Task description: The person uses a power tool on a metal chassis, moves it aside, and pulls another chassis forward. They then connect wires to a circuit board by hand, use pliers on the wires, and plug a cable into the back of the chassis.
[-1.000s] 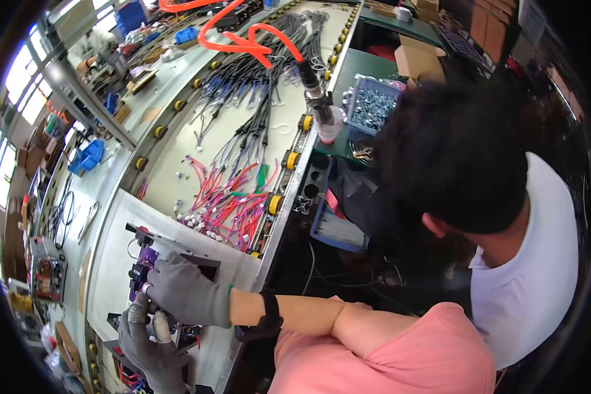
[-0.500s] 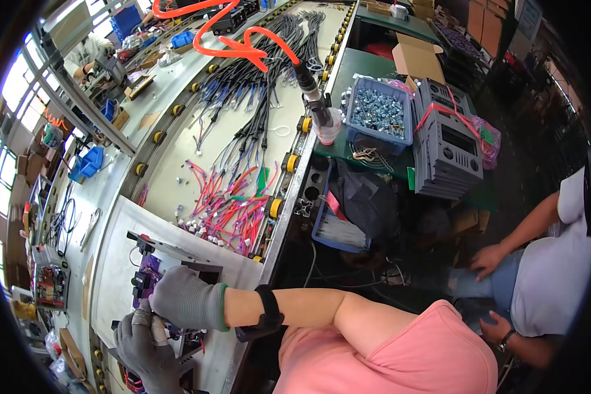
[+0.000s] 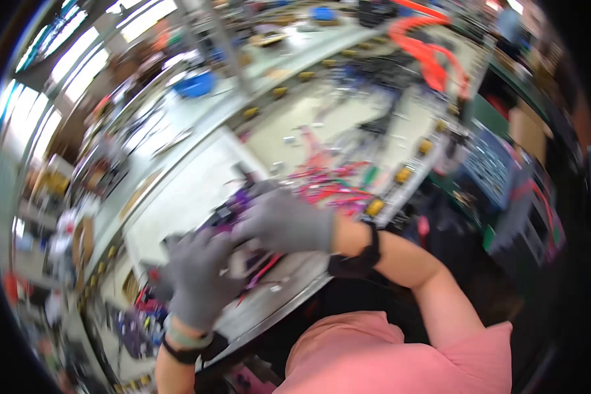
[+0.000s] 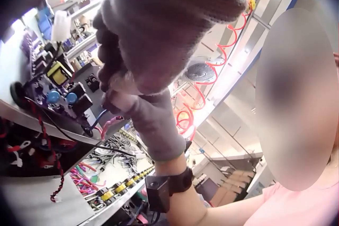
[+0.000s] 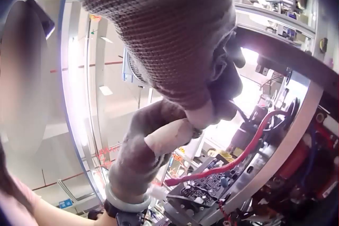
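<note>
Both hands wear grey knit gloves. They meet with bent fingers over a purple circuit board [image 3: 240,203], which sits in a metal frame [image 5: 296,125]. My right hand [image 3: 282,220] lies across the board's near side, its fingertips close to those of my left hand [image 3: 203,269]. White tape [image 5: 169,137] wraps a left digit. Below the hands in the right wrist view, a red wire [image 5: 238,157] arches over the board. Blue round parts [image 4: 62,97] and a yellow-wrapped transformer [image 4: 58,72] stand on it. I cannot tell what the fingertips hold.
Pink and red wires [image 3: 328,184] lie heaped beyond the board, with black cables [image 3: 374,125] farther back. Yellow rollers [image 3: 404,175] line the bench edge. An orange coiled hose [image 3: 427,59] hangs overhead. A blue bin [image 3: 486,164] and stacked grey panels [image 3: 528,217] stand at right.
The head view has swung, so the bench appears turned and blurred. Both hands stay together at the board; the left forearm now shows. The seated person at right has left the view.
</note>
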Available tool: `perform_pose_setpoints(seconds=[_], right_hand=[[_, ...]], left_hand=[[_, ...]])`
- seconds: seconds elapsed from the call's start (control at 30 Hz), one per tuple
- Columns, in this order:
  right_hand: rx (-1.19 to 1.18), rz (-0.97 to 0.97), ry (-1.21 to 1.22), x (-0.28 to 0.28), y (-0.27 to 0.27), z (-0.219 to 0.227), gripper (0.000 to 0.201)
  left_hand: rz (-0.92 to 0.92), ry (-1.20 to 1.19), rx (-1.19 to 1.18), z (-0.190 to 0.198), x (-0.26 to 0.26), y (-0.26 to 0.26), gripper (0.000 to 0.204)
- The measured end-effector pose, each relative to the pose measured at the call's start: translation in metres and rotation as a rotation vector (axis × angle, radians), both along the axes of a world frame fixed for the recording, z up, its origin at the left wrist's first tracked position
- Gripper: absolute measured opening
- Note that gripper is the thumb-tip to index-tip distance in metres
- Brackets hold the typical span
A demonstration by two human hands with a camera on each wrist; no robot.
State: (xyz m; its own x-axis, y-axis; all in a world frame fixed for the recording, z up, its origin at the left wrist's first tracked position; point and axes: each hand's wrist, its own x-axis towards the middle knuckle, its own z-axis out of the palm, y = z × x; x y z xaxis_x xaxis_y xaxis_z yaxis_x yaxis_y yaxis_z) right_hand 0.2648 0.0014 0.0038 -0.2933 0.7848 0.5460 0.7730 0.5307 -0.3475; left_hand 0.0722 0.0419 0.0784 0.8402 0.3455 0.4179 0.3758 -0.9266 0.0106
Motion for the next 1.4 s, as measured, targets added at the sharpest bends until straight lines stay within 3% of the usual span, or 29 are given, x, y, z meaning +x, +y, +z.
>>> perform_pose_setpoints(seconds=[0.07,0.17,0.27,0.33,0.4,0.43,0.47,0.5,0.57,0.67,0.7,0.87,0.93,1.23,1.3,1.4], right_hand=[[0.031,0.081,0.018,0.009,0.008,-0.003,0.020],[0.101,0.128,0.204,0.008,0.009,-0.003,0.013],[0.097,0.095,0.323,0.009,0.009,-0.006,0.010],[0.150,0.072,0.383,0.011,0.012,-0.009,0.010],[0.073,0.054,0.232,0.014,0.010,-0.006,0.013],[0.116,0.058,0.163,0.009,0.012,0.002,0.014],[0.121,0.070,0.152,0.009,0.016,0.010,0.014],[0.121,0.063,-0.029,0.009,0.020,0.019,0.015],[0.137,0.048,-0.308,0.008,0.034,0.024,0.014],[0.119,0.136,-0.513,0.006,0.062,0.023,0.009],[-0.032,0.195,-0.616,0.006,0.068,0.025,0.005],[-0.098,0.260,-0.583,0.010,0.069,0.025,0.008],[-0.108,0.274,-0.547,0.011,0.066,0.028,0.009],[-0.158,0.273,-0.658,0.003,0.067,0.039,0.005],[-0.049,0.328,-0.873,-0.002,0.067,0.040,0.008],[-0.149,0.388,-0.884,0.000,0.077,0.040,0.014]], left_hand=[[-0.028,-0.055,0.179,-0.007,0.002,0.004,0.012],[0.030,-0.023,0.162,-0.014,0.000,0.012,0.012],[0.064,-0.171,0.038,-0.032,0.011,0.008,0.012],[0.182,-0.296,-0.102,-0.047,0.019,0.004,0.011],[0.210,-0.538,-0.414,-0.070,0.020,-0.002,0.016],[0.220,-0.487,-0.505,-0.077,0.014,-0.003,0.015],[0.226,-0.501,-0.498,-0.082,0.009,-0.008,0.015],[0.265,-0.550,-0.416,-0.081,0.006,-0.015,0.022],[0.324,-0.547,-0.369,-0.082,-0.006,-0.027,0.049],[0.287,-0.490,-0.243,-0.092,-0.014,-0.036,0.043],[0.286,-0.490,-0.266,-0.089,-0.014,-0.040,0.041],[0.246,-0.531,-0.236,-0.119,-0.021,-0.031,0.032],[0.254,-0.459,-0.094,-0.130,-0.021,-0.031,0.030],[0.275,-0.471,-0.101,-0.137,-0.021,-0.029,0.031],[0.280,-0.465,-0.118,-0.137,-0.021,-0.030,0.032],[0.269,-0.465,-0.112,-0.137,-0.023,-0.030,0.032]])
